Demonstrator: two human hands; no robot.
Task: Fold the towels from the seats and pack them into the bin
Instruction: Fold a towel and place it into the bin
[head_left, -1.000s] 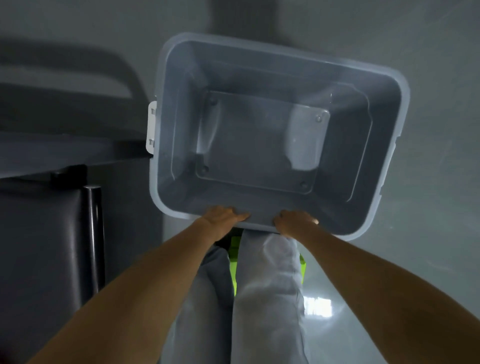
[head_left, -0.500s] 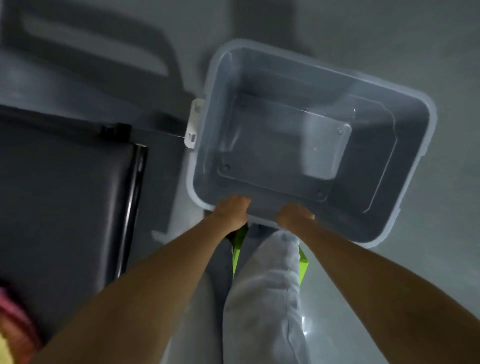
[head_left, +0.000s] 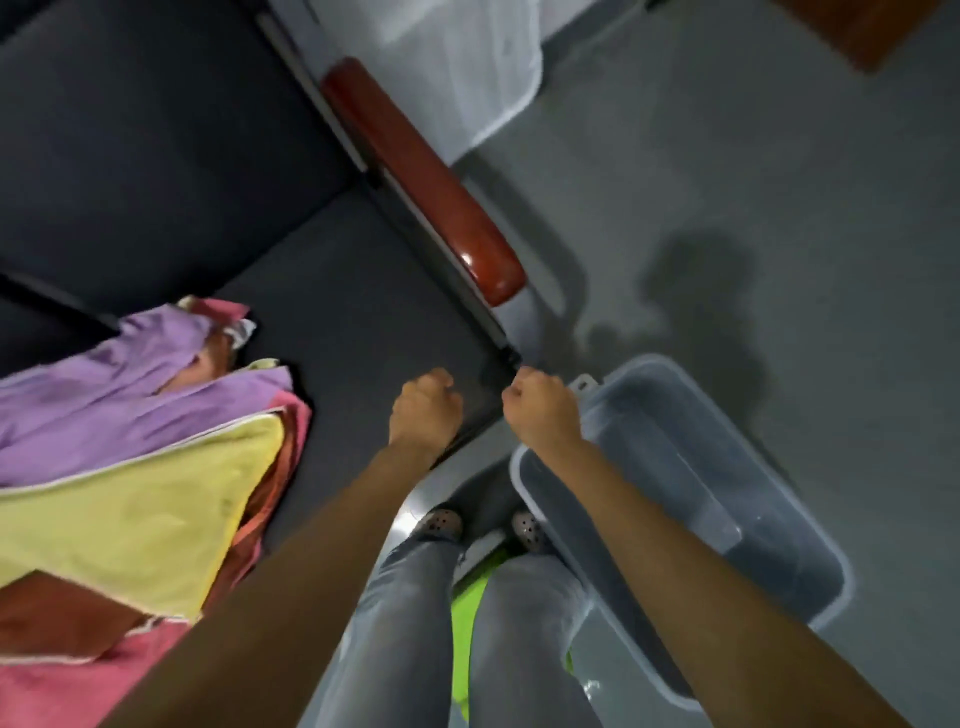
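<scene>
A pile of towels lies on the dark seat (head_left: 337, 291) at the left: a purple towel (head_left: 104, 410), a yellow towel (head_left: 135, 519), and pink and brown ones underneath. The clear plastic bin (head_left: 685, 488) stands empty on the floor at the right, by my feet. My left hand (head_left: 426, 410) hovers over the seat's front corner with its fingers curled and nothing in it. My right hand (head_left: 540, 410) is curled the same way above the bin's near-left rim, apart from it.
A glossy red-brown armrest (head_left: 431, 187) runs along the seat's right side. A white lid or second container (head_left: 467, 62) lies on the grey floor at the top. A green object (head_left: 472, 613) shows between my legs.
Both hands have let go of the bin's rim, and the bin now stands on the floor at the right. The view has swung left to the seat and the towel pile.
</scene>
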